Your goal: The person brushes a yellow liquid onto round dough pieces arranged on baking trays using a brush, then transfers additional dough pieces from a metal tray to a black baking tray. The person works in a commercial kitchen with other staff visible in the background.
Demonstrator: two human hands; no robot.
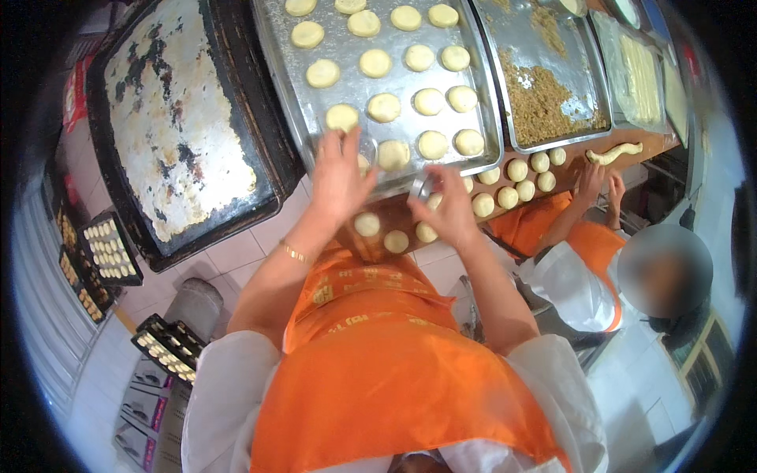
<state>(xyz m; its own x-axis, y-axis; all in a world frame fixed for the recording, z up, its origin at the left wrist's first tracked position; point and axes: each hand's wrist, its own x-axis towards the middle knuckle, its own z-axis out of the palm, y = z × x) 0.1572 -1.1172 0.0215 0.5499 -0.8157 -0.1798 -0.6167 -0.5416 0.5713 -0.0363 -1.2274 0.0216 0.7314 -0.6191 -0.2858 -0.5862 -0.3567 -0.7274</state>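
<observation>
Rows of flat, round dough pieces (384, 107) lie on a shiny metal tray (307, 112) before me. My left hand (340, 171) is over the tray's near left part, its fingertips at the near edge of one dough round (342, 117); another round is partly hidden beneath the hand. Between the thumb and fingers of my right hand (446, 204) is a small metal ring (420, 188), at the tray's near edge. Dough balls (483, 204) sit on the brown wooden table edge (381, 207) around and to the right of that hand.
A scorched baking tray (177, 118) stands left. Right of the dough tray, another metal tray (600, 131) holds crumbly brown filling (535, 106). Further right, a co-worker's hands (591, 184) are by a dough strip (615, 154). Loaded trays (110, 248) and a grey bin (194, 304) stand lower left.
</observation>
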